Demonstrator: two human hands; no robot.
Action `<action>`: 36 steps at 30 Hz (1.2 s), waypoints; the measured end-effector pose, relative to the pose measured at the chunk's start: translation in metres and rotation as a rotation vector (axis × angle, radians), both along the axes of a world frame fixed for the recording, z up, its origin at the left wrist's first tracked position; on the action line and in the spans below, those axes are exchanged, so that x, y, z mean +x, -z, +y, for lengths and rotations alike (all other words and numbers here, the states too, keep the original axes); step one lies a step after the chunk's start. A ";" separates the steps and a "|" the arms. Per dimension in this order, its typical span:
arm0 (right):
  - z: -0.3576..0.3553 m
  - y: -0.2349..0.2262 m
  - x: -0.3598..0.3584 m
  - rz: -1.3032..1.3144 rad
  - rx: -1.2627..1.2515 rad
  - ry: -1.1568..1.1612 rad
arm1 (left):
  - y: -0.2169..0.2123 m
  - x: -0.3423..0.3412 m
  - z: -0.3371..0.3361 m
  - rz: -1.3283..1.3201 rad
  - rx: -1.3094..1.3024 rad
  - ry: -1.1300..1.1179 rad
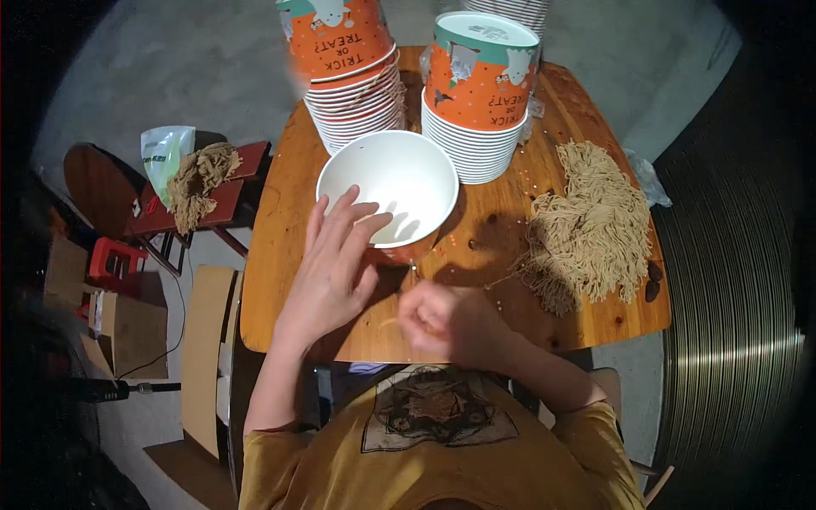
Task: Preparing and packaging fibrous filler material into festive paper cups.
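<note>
White paper bowl (388, 183), open side up on the wooden table (357, 327), lying just ahead of the left hand (327, 272), whose spread fingers rest on its near rim; right hand (444, 321), closed on thin strands, sits nearer the body.

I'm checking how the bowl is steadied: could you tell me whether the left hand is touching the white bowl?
Touching. The head view shows the left hand with its fingertips laid over the near rim of the white bowl, with no gap visible.
</note>
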State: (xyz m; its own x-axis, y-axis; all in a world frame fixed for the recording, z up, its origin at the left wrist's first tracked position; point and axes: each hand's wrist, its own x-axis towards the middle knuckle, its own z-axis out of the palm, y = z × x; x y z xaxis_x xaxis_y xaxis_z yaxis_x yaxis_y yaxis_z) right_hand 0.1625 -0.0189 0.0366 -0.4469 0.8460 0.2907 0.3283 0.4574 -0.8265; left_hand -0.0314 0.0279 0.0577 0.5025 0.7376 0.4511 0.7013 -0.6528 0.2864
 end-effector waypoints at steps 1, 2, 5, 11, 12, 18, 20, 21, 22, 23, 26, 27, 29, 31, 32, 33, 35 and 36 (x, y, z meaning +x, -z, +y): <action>0.002 -0.003 0.001 -0.030 -0.184 0.033 | 0.000 -0.003 0.000 0.031 -0.031 -0.008; 0.007 -0.001 0.003 -0.041 -0.020 0.077 | 0.000 -0.005 0.000 0.032 -0.030 -0.014; 0.023 0.026 0.009 0.255 -0.008 0.159 | 0.001 -0.004 0.000 0.010 -0.019 -0.034; 0.034 0.027 0.020 0.411 -0.217 0.320 | 0.002 -0.006 0.012 -0.024 -0.084 0.043; 0.036 0.027 0.020 0.453 -0.187 0.348 | -0.002 -0.006 0.014 -0.023 -0.081 0.040; 0.055 0.031 0.021 0.530 0.010 0.207 | -0.028 -0.005 0.029 -0.329 -0.414 0.039; 0.060 0.028 0.018 0.541 0.088 0.162 | -0.030 -0.007 0.032 -0.442 -0.533 0.050; 0.061 0.026 0.017 0.547 0.161 0.123 | -0.031 -0.008 0.034 -0.559 -0.659 0.065; 0.062 0.024 0.015 0.550 0.165 0.120 | -0.035 -0.011 0.036 -0.593 -0.782 0.094; 0.062 0.020 0.012 0.510 0.140 0.141 | -0.037 -0.014 0.038 -0.591 -0.777 0.089; 0.063 0.012 0.008 0.421 0.089 0.155 | -0.037 -0.021 0.044 -0.639 -0.825 0.074; 0.063 0.010 0.006 0.368 0.060 0.155 | -0.039 -0.023 0.044 -0.638 -0.821 0.072; 0.066 0.008 0.004 0.326 0.144 0.139 | -0.045 -0.025 0.042 -0.649 -0.884 0.022; 0.068 0.007 0.003 0.282 0.225 0.128 | -0.048 -0.019 0.042 -0.705 -0.894 0.008; 0.068 0.007 0.001 0.250 0.240 0.129 | -0.048 -0.018 0.041 -0.763 -0.903 -0.012; 0.068 0.007 -0.001 0.217 0.253 0.131 | -0.047 -0.021 0.042 -0.765 -0.902 -0.018; 0.068 0.005 -0.002 0.211 0.233 0.119 | -0.043 -0.026 0.048 -0.829 -0.999 -0.005; 0.067 0.004 -0.003 0.203 0.213 0.112 | -0.042 -0.027 0.049 -0.830 -1.001 -0.009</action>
